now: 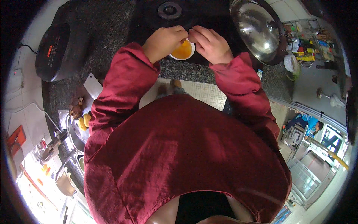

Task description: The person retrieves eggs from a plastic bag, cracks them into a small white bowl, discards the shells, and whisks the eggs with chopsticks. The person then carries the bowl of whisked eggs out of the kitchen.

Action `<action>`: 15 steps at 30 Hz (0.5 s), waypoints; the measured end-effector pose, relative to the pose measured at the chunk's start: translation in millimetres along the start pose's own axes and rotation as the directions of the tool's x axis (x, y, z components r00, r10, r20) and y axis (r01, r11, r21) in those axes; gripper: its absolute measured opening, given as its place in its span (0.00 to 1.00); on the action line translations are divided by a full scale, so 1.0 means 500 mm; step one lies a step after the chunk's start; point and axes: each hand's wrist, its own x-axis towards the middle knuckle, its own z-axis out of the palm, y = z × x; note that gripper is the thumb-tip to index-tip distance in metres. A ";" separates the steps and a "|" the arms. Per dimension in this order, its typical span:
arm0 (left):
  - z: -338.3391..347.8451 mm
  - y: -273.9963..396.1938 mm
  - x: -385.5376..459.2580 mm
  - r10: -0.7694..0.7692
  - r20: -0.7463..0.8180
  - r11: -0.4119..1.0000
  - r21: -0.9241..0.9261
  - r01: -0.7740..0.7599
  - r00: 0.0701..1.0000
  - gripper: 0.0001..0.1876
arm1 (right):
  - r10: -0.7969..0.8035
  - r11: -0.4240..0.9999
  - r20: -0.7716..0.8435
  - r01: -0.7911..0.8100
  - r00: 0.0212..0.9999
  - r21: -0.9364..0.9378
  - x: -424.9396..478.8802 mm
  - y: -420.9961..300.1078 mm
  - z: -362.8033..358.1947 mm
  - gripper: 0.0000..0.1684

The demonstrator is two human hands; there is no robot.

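A small white bowl [183, 52] holds an orange-yellow liquid that looks like egg. It stands on the dark cooktop near its front edge. My left hand [167, 41] is over the bowl's left rim, its fingers bent together and hiding part of the bowl. On the right side, my right hand [211, 44] has its fingers curled beside the rim. The fingertips of both hands come close together above the far edge. Whether something small is pinched between them is hidden.
A gas burner [169, 11] lies beyond my hands. To the right is a wok with a domed metal lid [258, 30]. A black appliance with a lit display [53, 51] stands left. Nearer are a cleaver blade [93, 85], peeled potatoes [84, 122] and a sink. Another person [306, 123] is far right.
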 end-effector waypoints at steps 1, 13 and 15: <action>-0.004 0.003 0.003 0.015 -0.006 1.000 0.000 -0.015 1.000 0.09 | -0.007 1.000 -0.022 0.007 1.000 -0.009 0.003 -0.005 -0.008 0.26; -0.043 0.026 0.011 0.036 -0.043 0.999 0.005 -0.036 0.998 0.06 | 0.044 0.994 -0.013 -0.045 0.999 -0.099 0.029 -0.031 -0.076 0.25; -0.037 0.013 0.004 0.008 -0.047 1.000 -0.006 -0.008 0.999 0.06 | 0.037 0.994 -0.060 -0.043 0.997 -0.105 0.037 -0.027 -0.083 0.25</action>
